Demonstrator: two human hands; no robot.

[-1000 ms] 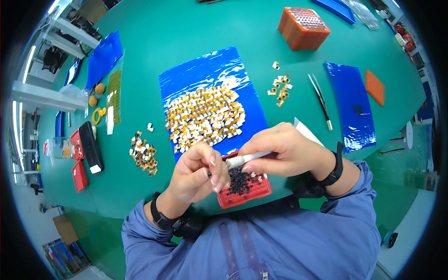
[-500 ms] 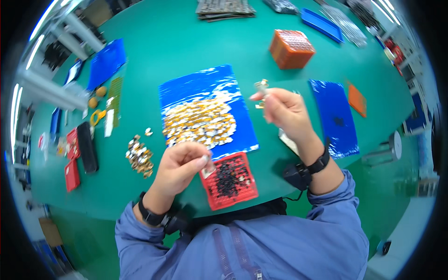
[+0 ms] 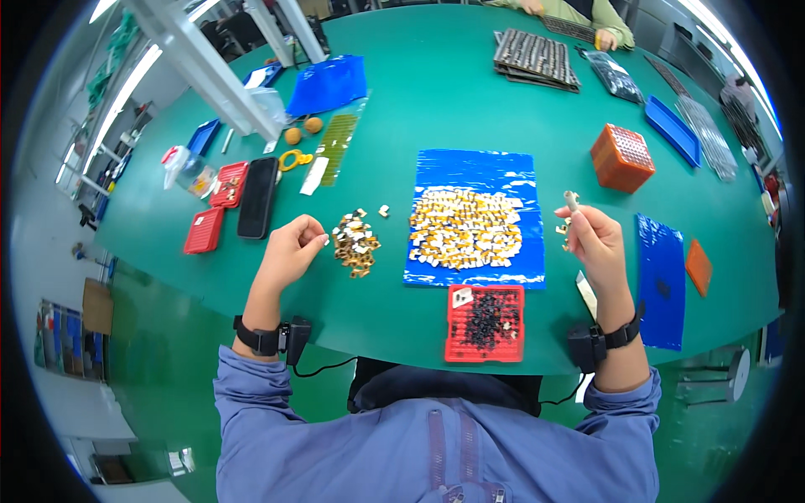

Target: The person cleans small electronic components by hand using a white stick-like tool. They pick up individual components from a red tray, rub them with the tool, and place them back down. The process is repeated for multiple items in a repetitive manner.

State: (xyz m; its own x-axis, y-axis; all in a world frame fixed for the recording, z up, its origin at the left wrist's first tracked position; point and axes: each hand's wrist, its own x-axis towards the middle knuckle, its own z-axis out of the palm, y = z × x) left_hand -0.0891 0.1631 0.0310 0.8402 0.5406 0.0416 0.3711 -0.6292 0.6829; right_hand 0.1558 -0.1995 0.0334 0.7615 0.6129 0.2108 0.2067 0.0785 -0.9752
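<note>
My left hand (image 3: 293, 249) is closed in a pinch just left of a loose pile of small gold-and-white pieces (image 3: 356, 243); whatever it pinches is too small to make out. My right hand (image 3: 597, 243) is raised at the right, its fingers closed on a short pale stick (image 3: 572, 200) with small gold-coloured bits beside it. Between my hands, a blue sheet (image 3: 474, 168) carries a wide spread of gold-and-white pieces (image 3: 466, 226). Nearer to me, touching or almost touching the sheet, lies a red ribbed tray (image 3: 453, 350) with tiny black parts (image 3: 486, 320) and a white piece.
Left on the green table are a black phone-like slab (image 3: 257, 199), red trays (image 3: 204, 230), and yellow scissors (image 3: 290, 160). An orange block-shaped stack (image 3: 622, 159), a second blue sheet (image 3: 661, 285) and a blue tray (image 3: 672, 132) are right. Across the table, another person's hands (image 3: 605, 39) show.
My view has swung left, so the table's things sit farther right. My left hand has left the red tray and gone beside the loose pile. My right hand still holds the pale stick.
</note>
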